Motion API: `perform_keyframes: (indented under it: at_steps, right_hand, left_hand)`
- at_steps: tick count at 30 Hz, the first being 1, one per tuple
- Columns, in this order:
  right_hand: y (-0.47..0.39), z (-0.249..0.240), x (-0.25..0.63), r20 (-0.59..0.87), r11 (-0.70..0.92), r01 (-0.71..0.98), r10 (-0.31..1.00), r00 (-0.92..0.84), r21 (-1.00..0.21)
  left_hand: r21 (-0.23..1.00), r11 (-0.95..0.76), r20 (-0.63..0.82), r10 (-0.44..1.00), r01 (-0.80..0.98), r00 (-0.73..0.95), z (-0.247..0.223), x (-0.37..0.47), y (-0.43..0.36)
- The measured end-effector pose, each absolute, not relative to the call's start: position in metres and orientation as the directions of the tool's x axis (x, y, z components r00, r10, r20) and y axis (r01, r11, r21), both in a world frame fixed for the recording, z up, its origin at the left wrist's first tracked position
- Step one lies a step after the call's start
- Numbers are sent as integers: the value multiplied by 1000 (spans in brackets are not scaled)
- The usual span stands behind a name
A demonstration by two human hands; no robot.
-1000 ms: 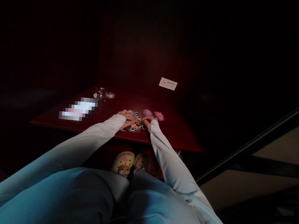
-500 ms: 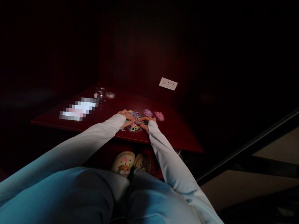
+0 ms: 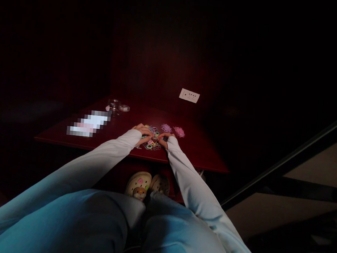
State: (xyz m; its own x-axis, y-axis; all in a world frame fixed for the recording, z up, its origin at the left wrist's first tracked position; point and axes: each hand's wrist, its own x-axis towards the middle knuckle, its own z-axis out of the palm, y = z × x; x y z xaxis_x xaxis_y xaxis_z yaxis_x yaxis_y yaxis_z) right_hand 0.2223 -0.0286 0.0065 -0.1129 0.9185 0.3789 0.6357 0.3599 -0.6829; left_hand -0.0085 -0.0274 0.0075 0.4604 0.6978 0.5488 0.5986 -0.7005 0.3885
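A mixed pile of small pastel loops (image 3: 154,144), in yellow, green, pink and purple, lies near the front edge of a dark red tabletop. From the left, my left hand (image 3: 143,132) reaches over the pile with curled fingers, its fingertips close together at the middle. My right hand (image 3: 165,139) meets it from the right with thumb and fingers pinched low over the pieces. Whatever the fingertips hold is too small to make out. Just behind my right hand sit a purple heap (image 3: 166,128) and a pink heap (image 3: 179,132) of similar small pieces.
To the left on the tabletop (image 3: 201,153) lies a bright pixelated phone-like object (image 3: 89,123). Behind it stand a clear jar (image 3: 115,104) and a round lid (image 3: 124,108). A white socket (image 3: 189,95) is on the back wall. Cream clogs (image 3: 139,183) show below the table edge.
The fingers of my right hand have shifted slightly over the pile. My left hand stays nearly in place, and the heaps look the same.
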Motion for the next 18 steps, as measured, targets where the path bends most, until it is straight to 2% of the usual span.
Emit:
perform_keyframes:
  at_steps: [7,11,18]
  right_hand:
    - [-33,12,218,389,350,586,919,-64,-731]
    - [-33,14,216,411,389,579,906,-101,-717]
    - [-33,17,211,440,448,582,883,-166,-679]
  left_hand:
    - [387,-701,572,692,599,441,3,-5,-21]
    - [397,-665,579,717,633,389,-2,-1,-14]
    - [386,-651,550,731,654,404,1,-4,-11]
